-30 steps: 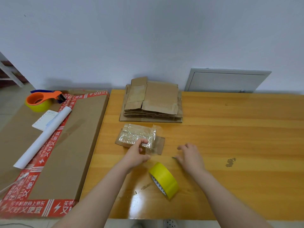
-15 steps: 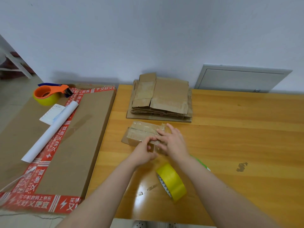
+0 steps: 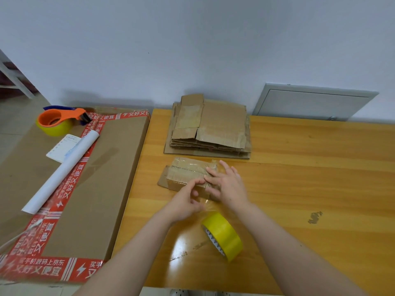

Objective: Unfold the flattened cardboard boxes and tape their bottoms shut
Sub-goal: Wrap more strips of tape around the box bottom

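Note:
A small cardboard box (image 3: 183, 174) lies on the wooden table (image 3: 310, 178), its upper face covered with clear tape. My right hand (image 3: 226, 184) lies flat on the box's right end with its fingers spread and straight. My left hand (image 3: 186, 201) touches the near edge of the box, thumb and fingers curled at the tape there. A yellow tape roll (image 3: 223, 236) stands on edge just in front of both hands. A stack of flattened cardboard boxes (image 3: 209, 129) lies behind the small box.
A large flat carton with red printed tape (image 3: 85, 189) lies left of the table. On it are a white paper roll (image 3: 62, 169), a white card (image 3: 62, 146) and an orange tape dispenser (image 3: 58, 120). A grey panel (image 3: 310, 103) leans on the wall.
My right hand has moved from the bare table left onto the box's right end and now presses there. My left hand stays at the box's near edge.

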